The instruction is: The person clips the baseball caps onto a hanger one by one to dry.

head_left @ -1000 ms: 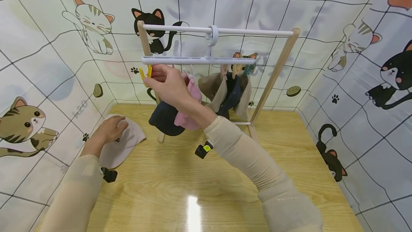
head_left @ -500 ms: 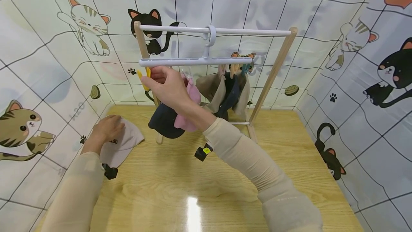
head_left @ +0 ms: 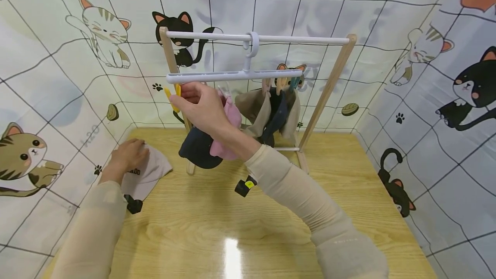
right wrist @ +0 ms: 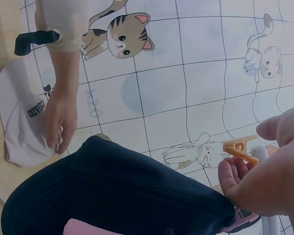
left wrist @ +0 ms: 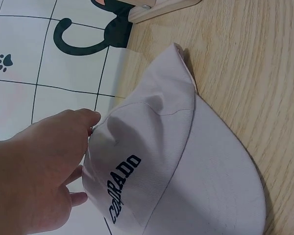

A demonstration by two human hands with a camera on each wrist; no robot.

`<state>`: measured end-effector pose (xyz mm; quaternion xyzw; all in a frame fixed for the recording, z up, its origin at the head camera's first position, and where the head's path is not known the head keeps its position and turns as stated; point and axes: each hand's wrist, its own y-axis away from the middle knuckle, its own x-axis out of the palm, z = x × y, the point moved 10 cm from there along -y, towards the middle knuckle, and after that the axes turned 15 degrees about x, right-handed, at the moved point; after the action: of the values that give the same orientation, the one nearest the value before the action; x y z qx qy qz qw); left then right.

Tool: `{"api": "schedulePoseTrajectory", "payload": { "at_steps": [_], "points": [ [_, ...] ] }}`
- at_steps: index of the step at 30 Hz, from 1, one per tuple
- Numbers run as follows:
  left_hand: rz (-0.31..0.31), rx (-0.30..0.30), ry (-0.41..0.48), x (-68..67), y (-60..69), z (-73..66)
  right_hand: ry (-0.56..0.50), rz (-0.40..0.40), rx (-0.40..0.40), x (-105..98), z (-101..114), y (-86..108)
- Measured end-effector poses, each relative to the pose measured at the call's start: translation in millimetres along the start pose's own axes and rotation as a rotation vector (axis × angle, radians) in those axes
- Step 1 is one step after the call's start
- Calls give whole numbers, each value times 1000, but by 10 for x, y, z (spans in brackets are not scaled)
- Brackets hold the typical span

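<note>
A pale baseball cap [left wrist: 142, 147] lettered COLORADO lies on the table at the left. My left hand [head_left: 129, 156] rests at the back of its crown, fingertips touching the edge in the left wrist view. At the hanger's left end, my right hand [head_left: 207, 106] pinches a yellow clothespin [head_left: 168, 94]; it looks orange in the right wrist view. The white hanger bar [head_left: 217, 76] is hooked on the rack's top rod. Under my right hand hang a navy cap [head_left: 199, 150] and a pink cloth item [head_left: 230, 117], partly hidden by my forearm.
Beige and navy cloth headwear [head_left: 255, 104] hangs at the hanger's right, held by several clothespins [head_left: 280, 84]. Wooden posts [head_left: 329, 89] carry the rack's white rod [head_left: 298, 39]. Cat-printed sheets [head_left: 426, 98] surround the wooden table [head_left: 310, 223].
My left hand has shifted back along the pale cap, uncovering more of its lettering. The right hand stays at the yellow clothespin. The view shifts slightly.
</note>
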<state>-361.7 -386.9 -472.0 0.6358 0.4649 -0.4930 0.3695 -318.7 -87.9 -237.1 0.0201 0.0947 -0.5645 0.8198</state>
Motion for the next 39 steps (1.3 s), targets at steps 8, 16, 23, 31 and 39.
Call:
{"api": "schedulePoseTrajectory", "payload": {
  "at_steps": [8,16,23,31,39],
  "points": [
    [13,-4,-21,36,-28,86,-1,2,13,17,-20,1],
    [-18,-31,0,-19,-18,143,12,2,13,43,-8,6],
    [27,-12,-19,-82,-63,126,-11,2,18,25,10,19],
    [171,8,11,-61,-76,126,-31,-5,-11,-2,41,45],
    [224,35,67,409,-331,754,-26,-31,5,-26,25,50]
  ]
}}
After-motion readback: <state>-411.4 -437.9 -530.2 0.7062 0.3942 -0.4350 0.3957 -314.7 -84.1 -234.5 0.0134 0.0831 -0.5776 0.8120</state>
